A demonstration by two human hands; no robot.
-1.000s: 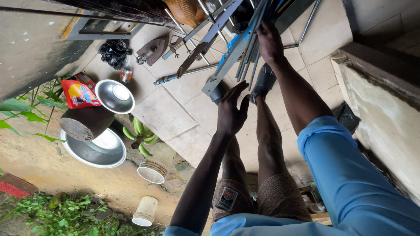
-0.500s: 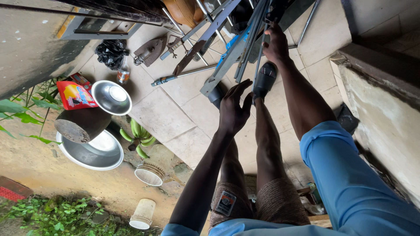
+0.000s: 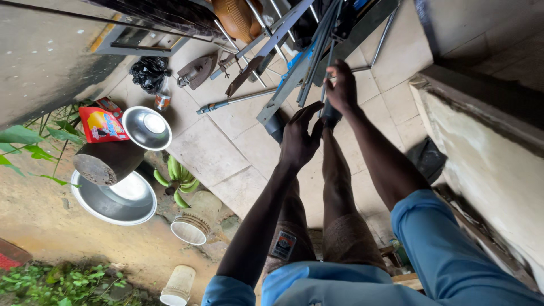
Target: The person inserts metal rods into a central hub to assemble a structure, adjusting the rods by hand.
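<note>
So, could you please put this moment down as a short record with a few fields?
Setting: tiled floor beside a dirt strip, seen from above
Left hand: fingers spread, against the lower end of a bundle of metal bars
Right hand: closed in a grip round the same bars
Legs: bare, in patterned shorts, dark shoes
Nearby on the left: two steel basins, green bananas, red packet, black bag, two pale buckets

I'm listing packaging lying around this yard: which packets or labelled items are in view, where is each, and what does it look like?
Packet: left, on the tiles beside the small steel bowl; flat pouch, red with yellow and blue print.
Bottle: just below the black bag; small, clear, with a dark label band.
Shorts patch: on the person's leg; rectangular, pale with red.
</note>
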